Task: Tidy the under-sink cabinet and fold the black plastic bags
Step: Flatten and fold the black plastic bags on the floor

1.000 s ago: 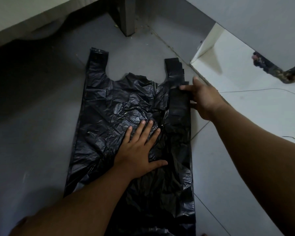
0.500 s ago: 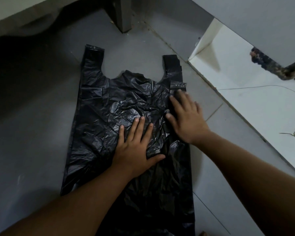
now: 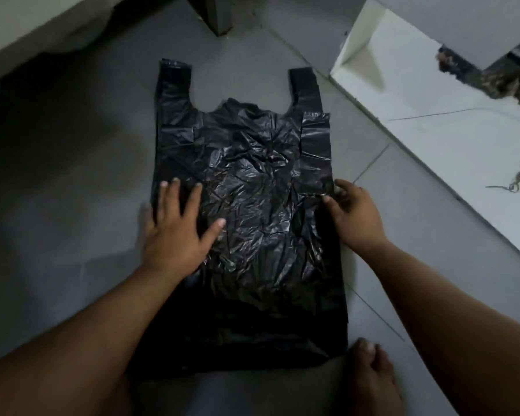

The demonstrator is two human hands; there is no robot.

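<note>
A crinkled black plastic bag (image 3: 252, 205) lies flat on the grey tiled floor, its two handles pointing away from me. My left hand (image 3: 177, 229) rests palm down on the bag's left side with fingers spread. My right hand (image 3: 354, 217) is at the bag's right edge at mid height, with thumb and fingers touching the folded-in side strip. Whether it pinches the plastic is unclear.
A white cabinet door (image 3: 433, 115) lies open on the floor at the right, with a bit of twisted string (image 3: 517, 183) on it. A grey post (image 3: 219, 13) stands beyond the bag. My bare foot (image 3: 370, 376) is by the bag's near right corner.
My left hand slid from the bag's middle to its left side. My right hand moved from the top of the right strip down to the right edge.
</note>
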